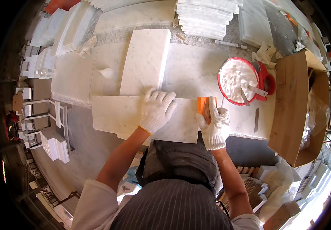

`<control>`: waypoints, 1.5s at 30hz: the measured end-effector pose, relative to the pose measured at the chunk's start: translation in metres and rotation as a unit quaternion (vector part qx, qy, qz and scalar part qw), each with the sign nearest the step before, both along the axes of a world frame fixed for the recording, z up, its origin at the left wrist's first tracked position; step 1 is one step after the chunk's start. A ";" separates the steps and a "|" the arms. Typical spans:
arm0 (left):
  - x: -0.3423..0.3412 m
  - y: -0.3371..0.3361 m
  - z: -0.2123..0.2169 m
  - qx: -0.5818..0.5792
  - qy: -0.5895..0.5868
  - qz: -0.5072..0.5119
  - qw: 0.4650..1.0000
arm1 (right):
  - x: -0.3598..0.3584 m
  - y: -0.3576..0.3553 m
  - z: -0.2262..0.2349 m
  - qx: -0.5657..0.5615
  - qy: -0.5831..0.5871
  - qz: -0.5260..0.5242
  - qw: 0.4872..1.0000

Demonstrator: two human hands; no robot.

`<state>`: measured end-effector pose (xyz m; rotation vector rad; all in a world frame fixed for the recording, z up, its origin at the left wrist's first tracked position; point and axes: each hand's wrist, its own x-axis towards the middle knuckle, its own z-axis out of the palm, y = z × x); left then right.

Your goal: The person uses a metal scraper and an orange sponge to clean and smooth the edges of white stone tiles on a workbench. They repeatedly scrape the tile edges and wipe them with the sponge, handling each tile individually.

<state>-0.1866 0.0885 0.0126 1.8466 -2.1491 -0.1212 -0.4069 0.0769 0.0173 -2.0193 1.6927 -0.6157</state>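
- a worker's gloved left hand lies flat, fingers spread, on a white marble slab set crosswise at the near edge of the stone-topped bench.
- the gloved right hand closes its fingers around an orange plastic scraper, held against the slab's right end.
- the step in hand looks like working filler along that right edge while the left hand steadies the slab; the next stroke would call for firm downward pressure so the slab does not slide.
- a second marble slab lies lengthwise just behind, touching the first.
- a red bucket of white paste, a spatula standing in it, sits near the scraper on the right, within reach.
- an open cardboard box crowds the bench's right side; stacked marble tiles line the far edge.
- the slab's near edge seems to overhang the bench slightly; open room lies mainly to the left.
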 end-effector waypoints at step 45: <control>-0.053 -0.034 -0.005 -0.031 -0.014 -0.099 0.994 | -0.088 0.041 0.000 0.062 -0.073 0.025 0.995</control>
